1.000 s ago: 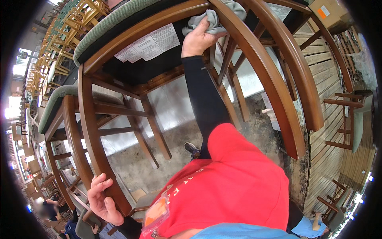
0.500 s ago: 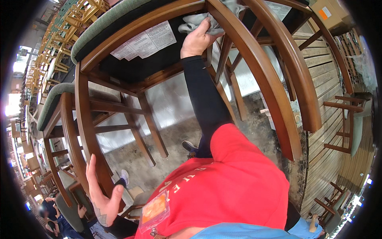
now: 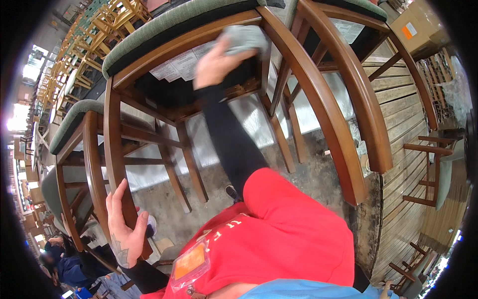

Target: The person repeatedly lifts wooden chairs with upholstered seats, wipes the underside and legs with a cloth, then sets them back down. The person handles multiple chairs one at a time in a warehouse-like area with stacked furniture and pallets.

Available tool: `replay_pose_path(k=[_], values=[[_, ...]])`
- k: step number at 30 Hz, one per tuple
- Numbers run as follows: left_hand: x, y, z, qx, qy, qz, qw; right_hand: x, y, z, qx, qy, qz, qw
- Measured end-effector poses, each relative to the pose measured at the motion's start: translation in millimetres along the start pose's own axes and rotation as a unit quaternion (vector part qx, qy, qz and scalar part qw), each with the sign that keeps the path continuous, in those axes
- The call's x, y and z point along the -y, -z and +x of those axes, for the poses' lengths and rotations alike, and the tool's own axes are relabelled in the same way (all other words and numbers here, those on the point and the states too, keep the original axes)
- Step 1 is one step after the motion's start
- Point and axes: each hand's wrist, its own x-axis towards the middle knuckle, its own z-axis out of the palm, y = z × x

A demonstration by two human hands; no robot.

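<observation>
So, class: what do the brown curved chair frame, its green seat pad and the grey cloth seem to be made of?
Brown curved chair frame: looks like varnished wood, with glossy highlights and faint grain.
Green seat pad: probably woven upholstery fabric, matte and rounded.
Grey cloth: soft textile, bunched under the right hand; blurred, so the weave is unclear.
</observation>
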Motion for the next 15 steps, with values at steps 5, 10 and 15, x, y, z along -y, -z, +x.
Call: replay_pose_path(k=[5,10,15], values=[[13,0,-5,-0.005,-0.007,-0.029,1.000,5,15,-54,0.383,0.439,-0.141,0.800],[1,1,-11,-0.016,-0.005,-0.064,0.998,4,32,85,0.140,0.442,-0.150,0.873],[1,-2,0,-0.012,-0.029,-0.032,0.999,-28,4,-42,0.288,0.411,-0.111,0.858]])
